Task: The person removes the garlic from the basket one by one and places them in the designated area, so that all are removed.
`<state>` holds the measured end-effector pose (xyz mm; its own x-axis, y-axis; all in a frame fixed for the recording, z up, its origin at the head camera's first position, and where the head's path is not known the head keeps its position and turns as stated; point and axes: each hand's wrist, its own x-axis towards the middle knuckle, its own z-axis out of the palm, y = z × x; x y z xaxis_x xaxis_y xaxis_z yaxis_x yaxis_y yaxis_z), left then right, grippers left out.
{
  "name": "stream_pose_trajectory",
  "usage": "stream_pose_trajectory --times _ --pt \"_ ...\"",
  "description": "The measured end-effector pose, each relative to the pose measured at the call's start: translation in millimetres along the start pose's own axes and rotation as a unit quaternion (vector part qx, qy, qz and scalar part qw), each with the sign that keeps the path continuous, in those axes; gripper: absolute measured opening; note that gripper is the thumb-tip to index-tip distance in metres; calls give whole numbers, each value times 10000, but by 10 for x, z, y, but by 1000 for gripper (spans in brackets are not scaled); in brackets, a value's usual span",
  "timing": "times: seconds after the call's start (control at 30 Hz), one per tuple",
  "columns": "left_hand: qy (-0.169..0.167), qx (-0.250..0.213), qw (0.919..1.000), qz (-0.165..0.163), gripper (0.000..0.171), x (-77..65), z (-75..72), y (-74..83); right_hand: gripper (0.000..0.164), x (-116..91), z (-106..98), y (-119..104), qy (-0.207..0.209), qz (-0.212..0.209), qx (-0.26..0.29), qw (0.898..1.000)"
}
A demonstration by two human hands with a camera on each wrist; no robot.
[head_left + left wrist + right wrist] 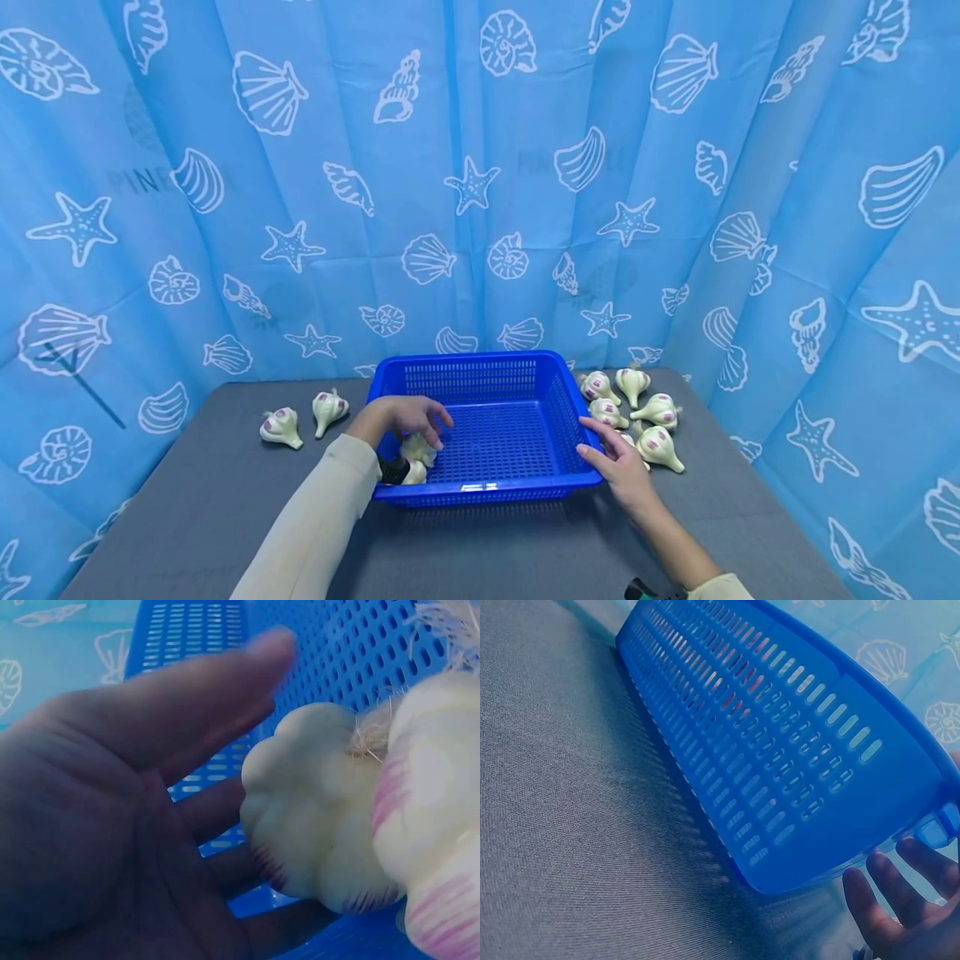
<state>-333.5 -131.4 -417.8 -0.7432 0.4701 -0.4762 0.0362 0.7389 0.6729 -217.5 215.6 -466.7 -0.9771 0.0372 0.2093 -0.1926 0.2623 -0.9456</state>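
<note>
My left hand [414,414] reaches over the left side of a blue plastic basket [480,486]. Two garlic bulbs [417,450] lie inside at the front left corner. In the left wrist view the left hand's fingers spread beside and behind one white, purple-streaked garlic bulb [319,810], with the thumb lifted away from it. A second bulb [435,787] sits against the first. My right hand [618,467] rests at the basket's right rim, thumb and forefinger over the edge. In the right wrist view its other fingers [877,896] lie loosely outside the end wall.
Two garlic bulbs [281,427] lie on the grey table [510,550] left of the basket. Several more bulbs [657,412] cluster to the right of it, close to the right hand. A blue curtain [465,208] with shell prints hangs behind and around the table.
</note>
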Motion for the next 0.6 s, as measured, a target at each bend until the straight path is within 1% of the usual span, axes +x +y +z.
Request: stream_pose_trajectory --times 0.13,0.3,0.5,0.6 --pt "-46 -48 10000 65 40 1 -6 -2 46 2 1 0 -16 52 53 10000" --pt "-35 43 9999 117 34 -11 -12 0 46 5 8 2 -13 67 99 9999" --pt "112 294 9990 322 31 -25 -22 18 45 8 10 19 43 -179 108 9998" --pt "225 405 9981 405 29 -37 -39 32 45 7 8 29 50 -191 53 9998"
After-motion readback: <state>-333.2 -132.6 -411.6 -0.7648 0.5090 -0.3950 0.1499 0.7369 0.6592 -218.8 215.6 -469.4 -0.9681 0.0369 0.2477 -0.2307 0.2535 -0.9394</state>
